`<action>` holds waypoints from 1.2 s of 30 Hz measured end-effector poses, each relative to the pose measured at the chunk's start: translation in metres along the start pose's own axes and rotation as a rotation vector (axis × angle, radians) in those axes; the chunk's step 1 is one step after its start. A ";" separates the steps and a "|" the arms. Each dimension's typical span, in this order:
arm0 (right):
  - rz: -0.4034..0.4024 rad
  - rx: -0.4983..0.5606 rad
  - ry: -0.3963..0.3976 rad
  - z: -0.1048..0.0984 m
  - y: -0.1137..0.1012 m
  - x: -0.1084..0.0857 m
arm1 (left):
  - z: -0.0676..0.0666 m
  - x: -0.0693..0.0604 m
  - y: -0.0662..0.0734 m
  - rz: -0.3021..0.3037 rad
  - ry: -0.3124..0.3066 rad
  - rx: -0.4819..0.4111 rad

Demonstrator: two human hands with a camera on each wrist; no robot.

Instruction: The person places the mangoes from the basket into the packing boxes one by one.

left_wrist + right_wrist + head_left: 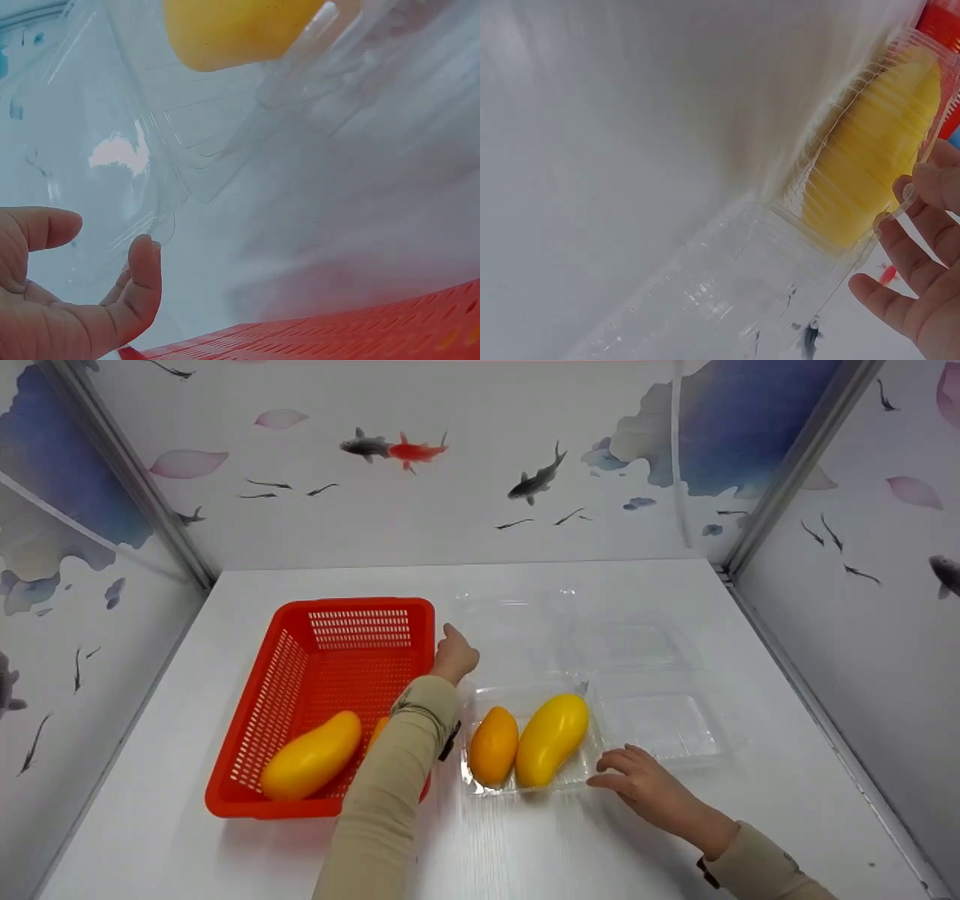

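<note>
A clear plastic box point(529, 790) with its lid folded back holds an orange mango point(494, 746) and a larger yellow mango point(553, 740) side by side. My left hand point(456, 655) is between the red basket and the lid point(517, 634). In the left wrist view its thumb and bent fingers point(146, 277) stand apart near a corner of the lid; whether they touch it I cannot tell. At the box's right edge, my right hand point(652, 791) pinches the rim between thumb and fingers point(911, 255).
The red plastic basket point(259, 690) stands on the left, holding a yellow mango point(311, 756) and an orange mango point(379, 729) partly hidden by my left sleeve. Another clear box point(675, 727) lies spread flat on the right. Printed panels point(465, 510) enclose the white table point(525, 847).
</note>
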State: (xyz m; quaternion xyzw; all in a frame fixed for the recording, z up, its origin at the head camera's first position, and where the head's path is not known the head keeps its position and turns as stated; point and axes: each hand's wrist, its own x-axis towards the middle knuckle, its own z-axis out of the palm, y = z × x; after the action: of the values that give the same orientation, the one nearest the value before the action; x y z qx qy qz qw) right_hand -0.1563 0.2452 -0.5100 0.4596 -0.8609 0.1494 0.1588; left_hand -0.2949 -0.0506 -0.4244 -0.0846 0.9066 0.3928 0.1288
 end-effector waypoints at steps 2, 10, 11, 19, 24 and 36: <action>-0.012 -0.002 0.002 0.000 0.000 0.000 | 0.006 0.005 0.003 0.004 0.028 0.021; 0.003 -0.008 -0.025 -0.001 0.001 0.000 | -0.006 0.005 0.006 0.004 0.071 0.060; 0.004 -0.009 -0.022 -0.001 0.002 0.000 | -0.009 0.005 0.006 0.000 0.065 0.054; 0.043 0.017 -0.025 -0.002 0.002 0.005 | -0.032 0.007 0.013 -0.022 0.081 -0.113; 0.044 0.015 -0.031 -0.001 0.002 0.007 | -0.041 0.005 0.017 0.036 0.166 -0.147; 0.059 -0.083 -0.083 0.005 -0.003 0.022 | -0.055 -0.006 0.027 0.160 0.215 -0.120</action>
State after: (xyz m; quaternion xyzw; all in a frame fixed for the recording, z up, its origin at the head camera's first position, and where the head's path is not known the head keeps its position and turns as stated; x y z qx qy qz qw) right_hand -0.1661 0.2250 -0.5053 0.4328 -0.8854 0.0989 0.1376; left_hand -0.3050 -0.0725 -0.3682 -0.0612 0.8939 0.4439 -0.0061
